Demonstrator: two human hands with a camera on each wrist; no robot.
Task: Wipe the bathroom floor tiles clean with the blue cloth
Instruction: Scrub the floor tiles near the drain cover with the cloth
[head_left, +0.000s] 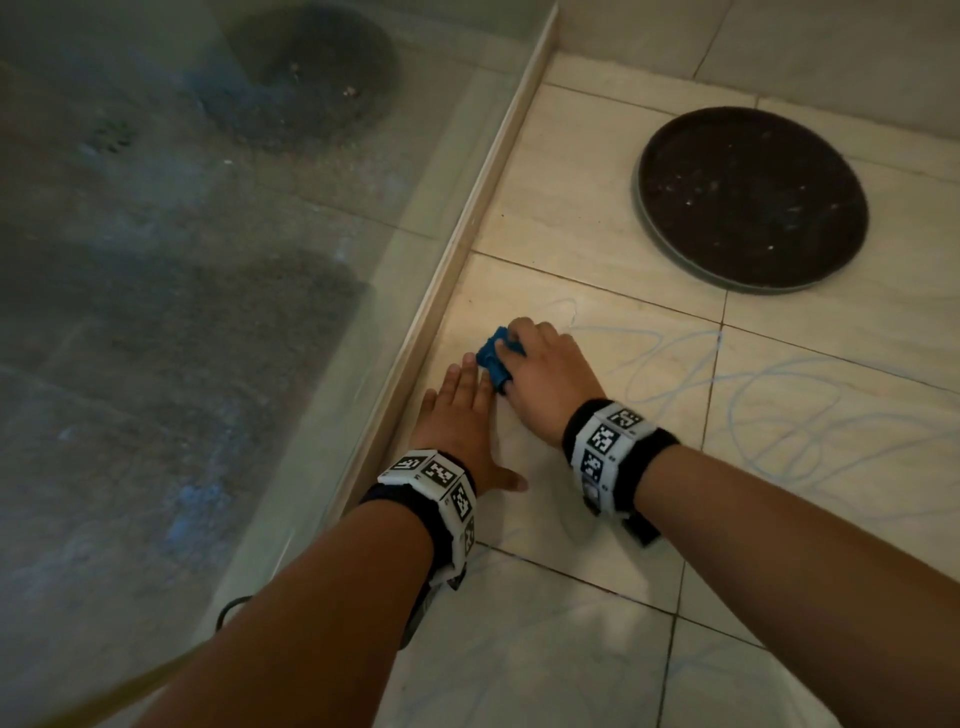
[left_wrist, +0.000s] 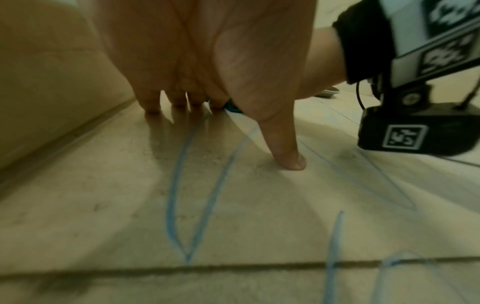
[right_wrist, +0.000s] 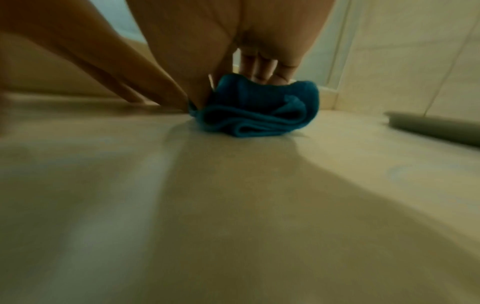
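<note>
We have both hands down on the floor tiles (head_left: 582, 270), close against the low beige kerb (head_left: 457, 244) that runs past on the outer side of our left hand (head_left: 460, 415). Our right hand (head_left: 550, 371) has its fingers curled over the blue cloth (head_left: 493, 358), bunching it into a small wad and pressing it onto the tile; the right wrist view shows the cloth (right_wrist: 257, 109) folded and crumpled under the fingertips (right_wrist: 262, 72), sitting on the floor. Our left hand lies flat with the fingers straight and the thumb spread out toward our body, holding nothing; its fingertips (head_left: 470, 366) reach the near edge of the cloth and seem to touch it, though the blur in the left wrist view keeps us from being sure. Blue scribbled lines (head_left: 779, 395) run over the tiles to the right of our right hand and back toward our wrists. Well ahead of the right hand, on the far right, a round dark tray (head_left: 750, 197) lies flat on the tiles. Beyond the kerb, left of our left hand, stands a glass panel (head_left: 182, 312).
</note>
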